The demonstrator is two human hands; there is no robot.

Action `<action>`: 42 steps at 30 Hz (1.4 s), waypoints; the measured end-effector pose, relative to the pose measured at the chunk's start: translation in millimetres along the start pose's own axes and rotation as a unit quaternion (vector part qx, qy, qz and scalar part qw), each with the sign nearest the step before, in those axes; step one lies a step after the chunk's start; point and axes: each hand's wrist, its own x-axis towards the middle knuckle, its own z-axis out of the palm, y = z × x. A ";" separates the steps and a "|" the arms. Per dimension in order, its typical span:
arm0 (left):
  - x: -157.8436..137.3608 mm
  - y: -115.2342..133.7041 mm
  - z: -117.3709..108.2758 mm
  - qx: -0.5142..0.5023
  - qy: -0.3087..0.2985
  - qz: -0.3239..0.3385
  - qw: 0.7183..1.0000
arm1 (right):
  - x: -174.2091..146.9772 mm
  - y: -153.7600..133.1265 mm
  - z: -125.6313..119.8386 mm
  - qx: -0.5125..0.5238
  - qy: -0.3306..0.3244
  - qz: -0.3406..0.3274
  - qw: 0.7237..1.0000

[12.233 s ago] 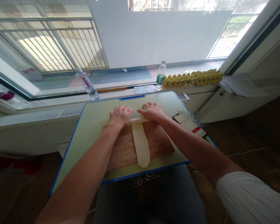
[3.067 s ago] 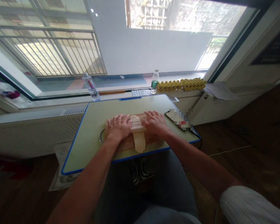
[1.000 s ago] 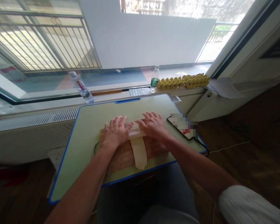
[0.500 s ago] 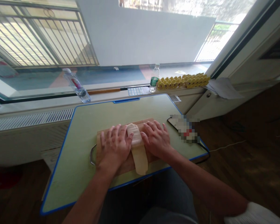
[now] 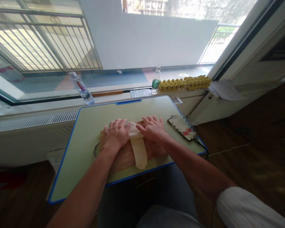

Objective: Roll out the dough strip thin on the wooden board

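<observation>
A long strip of pale dough [image 5: 139,153] lies on a wooden board [image 5: 123,155], its near end hanging close to the board's front edge. Across the dough, between my hands, runs a pale rolling pin [image 5: 136,135], mostly covered by my palms. My left hand [image 5: 116,133] lies flat on the left part of the pin, fingers spread forward. On the right part rests my right hand [image 5: 152,127], its fingers also stretched out. The dough's far end looks ridged and is partly hidden between the thumbs.
The board sits on a small blue-edged folding table [image 5: 85,133]. A phone [image 5: 182,128] with a cable lies at its right side. Along the windowsill stand two plastic bottles [image 5: 82,88], a stick [image 5: 106,93], yellow egg trays [image 5: 185,83] and papers [image 5: 226,89].
Both hands have pushed forward, away from me, with the pin, toward the far edge of the board. More of the near dough shows behind the pin. The view has shifted slightly.
</observation>
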 end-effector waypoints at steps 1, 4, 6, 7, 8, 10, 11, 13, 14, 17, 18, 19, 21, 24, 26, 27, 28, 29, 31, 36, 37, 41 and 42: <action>-7.6 1.4 -0.5 0.005 0.010 -0.001 1.000 | -5.8 -0.7 1.1 -0.006 0.012 -0.005 1.000; -29.2 5.4 -1.5 0.025 0.038 0.003 0.999 | -19.3 -3.7 3.8 -0.022 0.040 -0.013 0.999; -42.7 7.4 -0.8 0.033 0.049 0.009 0.998 | -27.4 -5.4 5.0 -0.024 0.054 -0.018 0.998; -49.2 8.1 0.0 0.035 0.052 0.012 0.998 | -32.1 -5.8 5.4 -0.022 0.059 -0.022 0.998; -55.5 8.6 1.0 0.033 0.054 0.014 0.998 | -37.3 -5.8 5.7 -0.019 0.065 -0.027 0.997; -67.0 9.4 3.2 0.026 0.058 0.014 0.998 | -48.5 -4.2 6.0 -0.012 0.073 -0.034 0.997; -71.7 9.7 4.1 0.021 0.059 0.013 0.998 | -53.5 -2.8 6.1 -0.010 0.077 -0.033 0.996; -77.4 10.3 4.8 0.015 0.057 0.012 0.998 | -59.7 0.2 6.3 -0.012 0.085 -0.021 0.996; -77.9 10.5 4.6 0.013 0.054 0.012 0.998 | -60.0 1.5 6.4 -0.014 0.089 -0.013 0.996; -68.0 9.6 2.9 0.011 0.043 0.011 0.999 | -47.9 3.3 7.2 -0.019 0.099 0.006 0.995; -61.1 8.6 2.3 0.011 0.040 0.008 0.999 | -40.1 3.1 7.3 -0.018 0.101 0.009 0.995; -52.6 7.3 1.7 0.011 0.037 0.005 0.999 | -31.1 2.8 7.3 -0.016 0.102 0.012 0.995; -32.5 3.9 1.0 0.010 0.022 -0.002 1.000 | -10.8 1.9 6.2 -0.005 0.087 0.016 0.996; -0.9 -1.8 0.8 -0.004 -0.024 -0.017 1.000 | 18.4 1.0 1.7 0.015 0.035 0.033 0.999; 15.8 -5.0 1.1 -0.016 -0.056 -0.029 0.998 | 33.3 0.6 -2.1 0.023 0.004 0.049 0.999; 21.7 -6.2 1.4 -0.020 -0.067 -0.034 0.997 | 38.5 0.3 -3.7 0.026 -0.006 0.054 0.998; 25.6 -7.1 1.7 -0.022 -0.075 -0.037 0.996 | 41.9 0.0 -4.9 0.028 -0.013 0.056 0.998; 27.4 -7.7 2.0 -0.022 -0.080 -0.039 0.996 | 43.4 -0.3 -5.6 0.030 -0.014 0.057 0.998; 24.8 -7.7 2.3 -0.020 -0.082 -0.037 0.996 | 40.0 -0.6 -5.3 0.028 0.006 0.051 0.998; -7.6 -2.1 0.7 -0.013 -0.037 -0.018 0.999 | 1.5 3.1 2.4 -0.009 0.091 -0.012 0.996; -15.7 -0.3 0.7 -0.008 -0.021 -0.015 1.000 | -7.9 4.4 4.1 -0.017 0.097 -0.016 0.995; -39.0 4.6 3.3 0.006 0.041 -0.013 0.999 | -31.3 5.8 7.2 -0.035 0.107 -0.004 0.994; -40.4 4.9 4.1 0.005 0.049 -0.015 0.999 | -31.8 5.0 7.0 -0.036 0.106 -0.001 0.994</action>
